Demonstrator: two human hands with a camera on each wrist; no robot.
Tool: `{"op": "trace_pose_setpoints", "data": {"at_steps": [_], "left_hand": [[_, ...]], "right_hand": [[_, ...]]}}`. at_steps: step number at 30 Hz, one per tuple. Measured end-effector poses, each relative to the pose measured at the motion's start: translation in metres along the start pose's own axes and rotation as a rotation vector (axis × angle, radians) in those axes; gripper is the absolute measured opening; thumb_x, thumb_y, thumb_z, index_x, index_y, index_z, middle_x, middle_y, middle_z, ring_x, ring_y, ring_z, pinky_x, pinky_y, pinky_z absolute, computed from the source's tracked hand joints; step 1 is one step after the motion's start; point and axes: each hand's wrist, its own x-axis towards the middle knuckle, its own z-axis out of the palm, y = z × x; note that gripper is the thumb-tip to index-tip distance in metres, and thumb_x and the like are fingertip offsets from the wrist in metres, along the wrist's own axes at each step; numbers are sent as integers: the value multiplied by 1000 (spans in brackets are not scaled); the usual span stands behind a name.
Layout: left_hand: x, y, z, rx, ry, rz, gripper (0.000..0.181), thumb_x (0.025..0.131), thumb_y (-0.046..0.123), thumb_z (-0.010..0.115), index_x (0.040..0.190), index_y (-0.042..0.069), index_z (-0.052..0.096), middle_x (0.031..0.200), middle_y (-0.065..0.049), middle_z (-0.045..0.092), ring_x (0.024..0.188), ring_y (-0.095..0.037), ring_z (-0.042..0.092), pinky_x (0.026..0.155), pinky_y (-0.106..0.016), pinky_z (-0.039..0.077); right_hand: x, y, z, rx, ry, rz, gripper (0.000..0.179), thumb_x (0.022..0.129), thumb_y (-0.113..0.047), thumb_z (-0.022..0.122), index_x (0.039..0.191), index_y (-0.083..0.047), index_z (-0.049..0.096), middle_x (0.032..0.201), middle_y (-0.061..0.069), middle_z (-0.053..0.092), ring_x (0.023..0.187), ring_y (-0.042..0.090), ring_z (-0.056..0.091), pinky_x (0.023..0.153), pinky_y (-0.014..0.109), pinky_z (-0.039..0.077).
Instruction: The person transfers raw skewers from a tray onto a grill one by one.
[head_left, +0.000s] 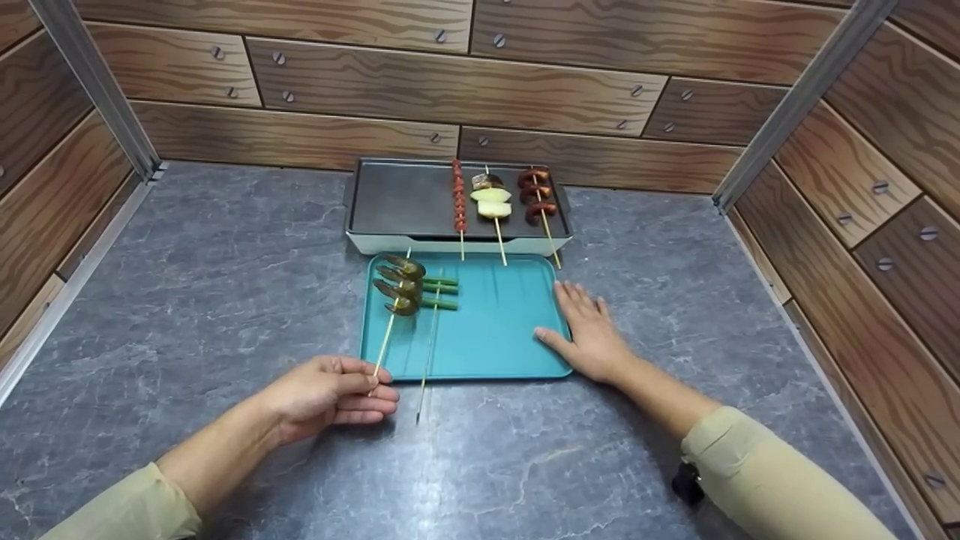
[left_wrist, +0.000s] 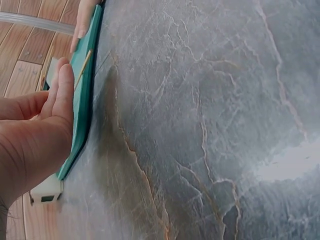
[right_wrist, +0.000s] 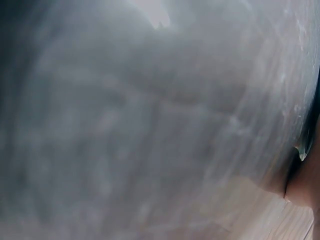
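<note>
Head view: the left hand (head_left: 337, 395) has a narrow grip, pinching the lower stick of a skewer of dark green pieces (head_left: 405, 290), which are over the left part of a teal tray (head_left: 495, 349). Just beside them, a skewer with green stalks (head_left: 444, 305) extends past the tray's near edge. The right hand (head_left: 592, 334), its grip wide and fingers straight, rests at the tray's right edge. Beyond, a griddle (head_left: 405, 199) bears red (head_left: 459, 199), pale (head_left: 493, 206) and brown (head_left: 538, 191) skewers side by side. Left wrist view: a stick (left_wrist: 83, 69) shows past the left hand's fingers. Right wrist view: the bench (right_wrist: 150, 110) is blurred; the grip cannot be judged here.
</note>
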Motion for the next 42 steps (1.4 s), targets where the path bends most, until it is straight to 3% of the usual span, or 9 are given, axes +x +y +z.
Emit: {"op": "trace_pose_setpoints", "data": {"at_steps": [14, 21, 33, 42], "left_hand": [[-3, 11, 4, 39, -18, 28, 32, 107, 4, 56, 132, -15, 58, 112, -18, 78, 102, -23, 78, 98, -39, 61], [0, 25, 3, 64, -13, 50, 33, 108, 4, 55, 135, -15, 57, 119, -26, 74, 106, -26, 77, 102, -42, 58], [16, 60, -5, 87, 28, 99, 30, 109, 3, 53, 134, -13, 57, 119, -22, 75, 109, -26, 76, 103, -40, 58], [35, 81, -19, 88, 91, 117, 39, 111, 2, 48, 145, -16, 46, 117, -18, 77, 105, -21, 77, 101, -36, 59]], "right_hand": [[-1, 3, -1, 2, 0, 15, 95, 106, -63, 50, 170, -4, 13, 174, 24, 15, 161, 41, 10, 129, 64, 1], [-2, 4, 0, 6, -3, 18, 96, 105, -65, 49, 170, -4, 12, 174, 23, 14, 161, 41, 9, 129, 64, 0], [-2, 3, 1, 5, -7, 16, 96, 105, -66, 48, 170, -6, 11, 174, 23, 13, 162, 40, 9, 129, 62, 0], [-1, 0, 1, 7, 2, 2, 95, 106, -64, 50, 170, -3, 13, 174, 24, 15, 161, 42, 11, 129, 65, 2]]}}
